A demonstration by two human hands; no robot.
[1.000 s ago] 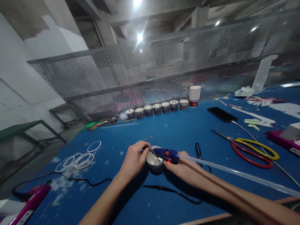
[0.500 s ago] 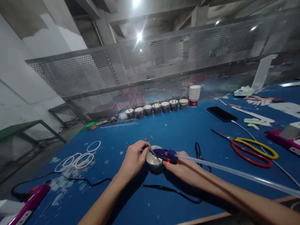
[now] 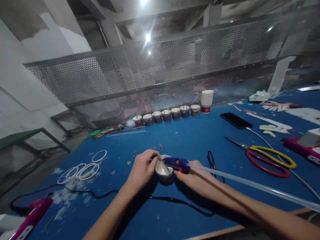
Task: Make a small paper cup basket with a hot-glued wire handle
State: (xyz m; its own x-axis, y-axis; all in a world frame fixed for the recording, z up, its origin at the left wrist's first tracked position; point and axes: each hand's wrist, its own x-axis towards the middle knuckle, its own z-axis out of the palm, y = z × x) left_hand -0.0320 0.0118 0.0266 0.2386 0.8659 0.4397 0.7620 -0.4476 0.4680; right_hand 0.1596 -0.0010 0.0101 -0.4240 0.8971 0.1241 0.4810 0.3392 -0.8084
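A small cup (image 3: pixel 165 178), dark outside and white inside, stands on the blue table between my hands. My right hand (image 3: pixel 192 173) is wrapped round a blue hot glue gun (image 3: pixel 180 164) with a lit red light. A long clear glue stick (image 3: pixel 240 180) runs out of its back toward the lower right. The gun's nozzle end is over the cup. At the cup's left rim, my left hand (image 3: pixel 145 165) is closed in a pinch on a thin twig-like piece (image 3: pixel 162 159) that slants into the cup; its upper end is hidden by the fingers.
Several similar cups (image 3: pixel 166 115) line the mesh panel beside a stack of paper cups (image 3: pixel 207 101). Scissors (image 3: pixel 260 156) and a phone (image 3: pixel 236 120) lie right. White rings (image 3: pixel 83 170) lie left. A black cord (image 3: pixel 175 200) crosses in front; pink power strips (image 3: pixel 37 213) flank the table.
The view has shifted very slightly. Both hands, the glue gun and the cup keep nearly the same places, and the thin piece inside the cup looks slightly different in position.
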